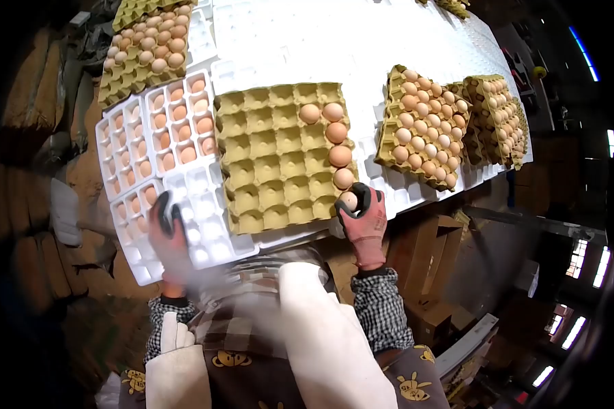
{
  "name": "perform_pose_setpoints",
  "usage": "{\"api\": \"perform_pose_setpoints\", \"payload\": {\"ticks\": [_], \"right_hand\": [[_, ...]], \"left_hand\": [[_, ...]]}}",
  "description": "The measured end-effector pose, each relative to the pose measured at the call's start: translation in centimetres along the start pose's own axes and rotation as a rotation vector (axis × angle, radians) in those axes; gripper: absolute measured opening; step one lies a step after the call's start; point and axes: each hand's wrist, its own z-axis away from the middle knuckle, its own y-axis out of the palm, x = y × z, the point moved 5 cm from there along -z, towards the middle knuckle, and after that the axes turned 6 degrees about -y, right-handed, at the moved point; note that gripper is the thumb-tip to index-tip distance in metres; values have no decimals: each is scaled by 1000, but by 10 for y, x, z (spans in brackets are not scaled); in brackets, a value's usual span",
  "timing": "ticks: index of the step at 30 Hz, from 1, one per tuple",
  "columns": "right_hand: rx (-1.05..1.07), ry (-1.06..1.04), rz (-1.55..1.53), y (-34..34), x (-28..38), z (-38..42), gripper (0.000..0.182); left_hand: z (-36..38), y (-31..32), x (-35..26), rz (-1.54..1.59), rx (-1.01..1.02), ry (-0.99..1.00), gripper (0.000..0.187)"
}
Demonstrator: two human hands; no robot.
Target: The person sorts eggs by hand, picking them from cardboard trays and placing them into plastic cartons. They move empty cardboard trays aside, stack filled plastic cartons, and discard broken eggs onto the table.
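Observation:
My right hand, in a red glove with black fingertips, pinches an egg at the near right corner cell of a yellowish pulp egg tray. Above it, an egg and several others line the tray's right column, with one more egg beside the column's top. Over the white plastic egg tray on the left is my left hand, gloved alike and slightly blurred. Its thumb and fingers look apart, nearest to an egg; the underside of the hand is hidden.
Full pulp trays of eggs stand tilted at the right, with another stack behind. A partly filled pulp tray lies at the back left. White trays cover the table; cardboard boxes are below right.

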Motion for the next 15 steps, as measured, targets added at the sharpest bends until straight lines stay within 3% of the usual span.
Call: {"api": "perform_pose_setpoints", "payload": {"ticks": [1,2,3,4,5,6,7,8,9,10,11,13,15], "right_hand": [[10,-27,-209,-5,-9,-5,52],[22,305,-764,-6,-31,-7,38],[-60,105,-906,-12,-41,-11,28],[-54,258,-1153,-19,-35,-19,27],[-43,418,-1396,-25,-27,-26,25],[94,38,-953,-23,-47,-34,25],[277,388,-818,-27,-27,-45,32],[217,154,-519,-22,-24,-52,40],[143,-86,-229,-10,-14,-60,48],[178,-91,151,1,-5,-60,62],[251,-69,248,4,6,-62,68],[279,-79,127,5,6,-68,62],[294,175,-606,4,-35,-69,49]], "left_hand": [[-7,28,-30,74,101,34,39],[-14,59,-62,119,150,191,40],[-15,91,-102,181,285,143,41],[-17,128,-133,29,426,345,48],[-14,161,-172,-75,439,590,56],[-12,202,-187,-258,519,628,59],[-8,230,-189,-442,601,659,62],[-8,231,-188,-451,594,653,62],[-15,226,-186,-343,586,592,59],[-23,221,-183,-236,583,538,57],[-33,209,-172,27,633,339,52],[-50,196,-149,853,675,-226,48],[-71,176,-147,871,749,-446,48]]}}
